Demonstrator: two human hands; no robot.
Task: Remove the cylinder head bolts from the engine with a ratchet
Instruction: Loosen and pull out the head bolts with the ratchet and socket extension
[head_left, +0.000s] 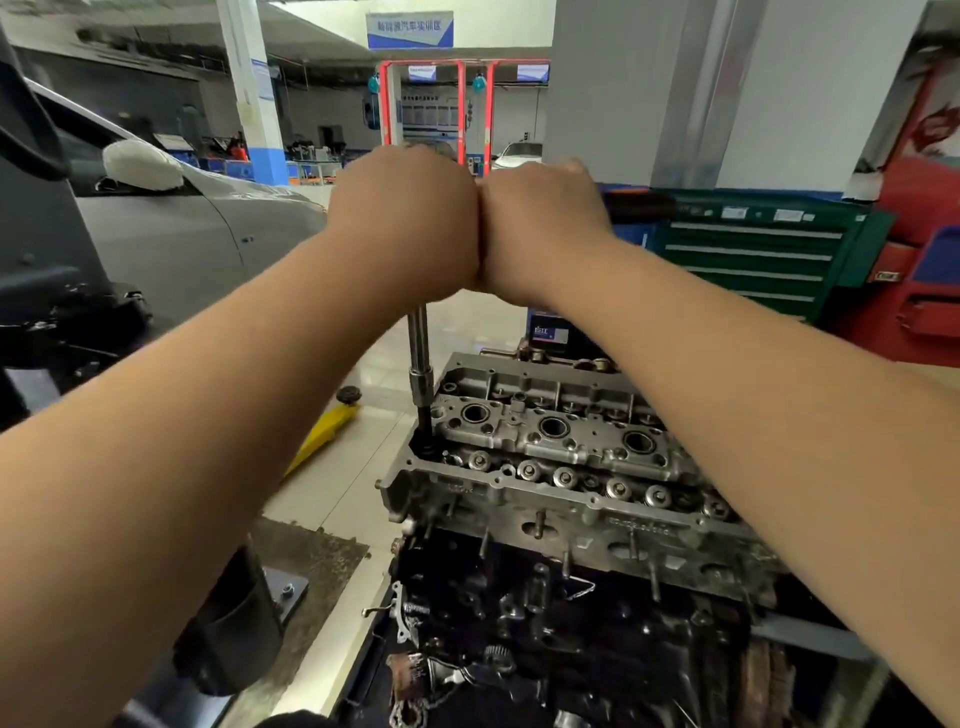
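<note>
Bolts sit sunk in the cylinder head (561, 467) on top of the engine (519, 623); the one being worked lies at the head's far left corner, hidden under the socket. From it the ratchet extension (418, 358) rises almost upright, straight up into the fists. Left hand (405, 218) and right hand (540, 228) press knuckle to knuckle, both curled round the tool's top, the left directly over the shaft.

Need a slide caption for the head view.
Both hands grip a ratchet extension standing in the cylinder head.
</note>
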